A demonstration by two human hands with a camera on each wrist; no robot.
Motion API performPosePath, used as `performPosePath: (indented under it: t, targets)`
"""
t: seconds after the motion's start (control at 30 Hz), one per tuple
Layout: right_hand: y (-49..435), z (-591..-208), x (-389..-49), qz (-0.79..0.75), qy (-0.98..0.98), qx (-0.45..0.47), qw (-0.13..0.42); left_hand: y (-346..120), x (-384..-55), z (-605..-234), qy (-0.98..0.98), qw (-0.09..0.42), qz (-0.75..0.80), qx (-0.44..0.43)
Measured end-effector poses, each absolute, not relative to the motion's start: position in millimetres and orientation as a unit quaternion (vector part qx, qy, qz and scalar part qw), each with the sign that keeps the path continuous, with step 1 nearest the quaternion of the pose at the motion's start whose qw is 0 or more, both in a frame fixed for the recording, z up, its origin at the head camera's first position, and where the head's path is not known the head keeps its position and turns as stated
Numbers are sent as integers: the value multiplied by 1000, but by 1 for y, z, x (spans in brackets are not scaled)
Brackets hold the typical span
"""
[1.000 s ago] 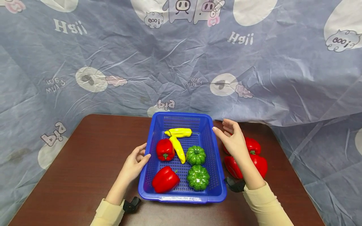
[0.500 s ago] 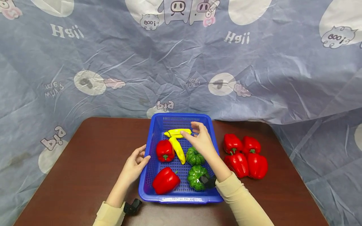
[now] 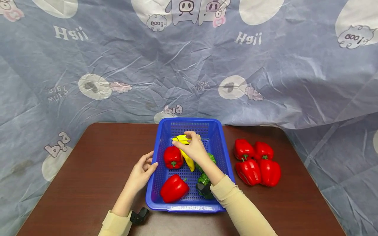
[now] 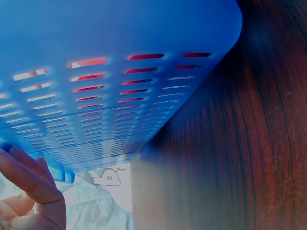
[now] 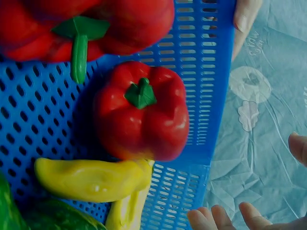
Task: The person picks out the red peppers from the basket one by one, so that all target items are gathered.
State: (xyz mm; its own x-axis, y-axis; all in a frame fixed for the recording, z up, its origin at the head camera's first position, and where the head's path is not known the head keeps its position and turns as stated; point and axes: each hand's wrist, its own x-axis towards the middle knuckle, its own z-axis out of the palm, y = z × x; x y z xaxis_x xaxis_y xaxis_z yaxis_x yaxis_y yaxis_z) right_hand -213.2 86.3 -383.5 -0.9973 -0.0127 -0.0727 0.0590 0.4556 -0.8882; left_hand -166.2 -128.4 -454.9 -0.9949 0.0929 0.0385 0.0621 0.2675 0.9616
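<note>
A blue perforated plastic basket [image 3: 195, 207] stands on the brown table. My left hand [image 3: 140, 173] holds its left rim, thumb over the edge and fingers outside. My right hand [image 3: 193, 150] hovers over the basket's middle, thumb and fingers spread apart with nothing between them. Below it are two long yellow vegetables, one lying crosswise [image 3: 178, 139] and one slanting [image 3: 190, 164]. A red bell pepper [image 5: 144, 115] sits beside them, and a larger red bell pepper [image 3: 174, 188] lies near the front. Two ribbed green pumpkins [image 3: 212, 158] are partly hidden by my right arm.
Several red bell peppers [image 3: 258, 163] are grouped on the table [image 3: 118, 144] to the right of the basket. A grey-blue printed cloth [image 3: 189, 65] hangs behind the table. Black wrist mounts [image 3: 139, 216] sit at both cuffs.
My right hand has moved left, from beside the basket's right rim to above the yellow vegetables, uncovering the red peppers on the table. My left hand has stayed at the left rim.
</note>
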Motion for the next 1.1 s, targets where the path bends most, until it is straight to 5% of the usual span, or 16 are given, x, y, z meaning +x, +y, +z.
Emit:
performPosePath:
  t: [1.1]
  targets:
    - [56,-407,-220,-363,924,38,114,-127,-166,-454,796,19,604,42]
